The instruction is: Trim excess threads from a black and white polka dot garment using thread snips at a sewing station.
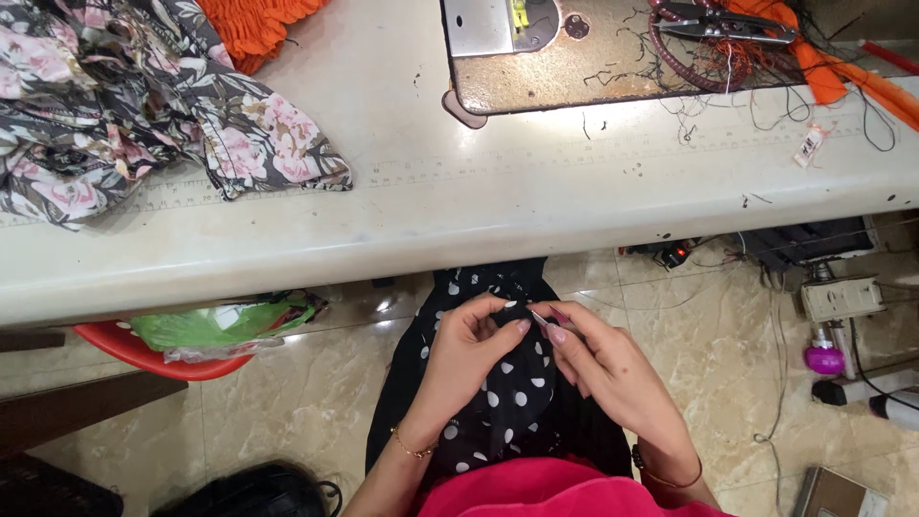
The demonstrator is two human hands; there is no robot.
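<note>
At the upper left of the frame a floral fabric lies heaped on the white sewing table, with an orange cloth just beside it at the top edge. Below the table's edge, lower left, a red basin holds a green plastic bag. In the lower centre my left hand is curled closed, fingers pinching the black polka-dot fabric that lies in my lap. Just right of it my right hand is closed around a small thread snipper, its tip touching the fabric near my left fingertips. At the top right, scissors rest among loose threads on the sewing machine base.
</note>
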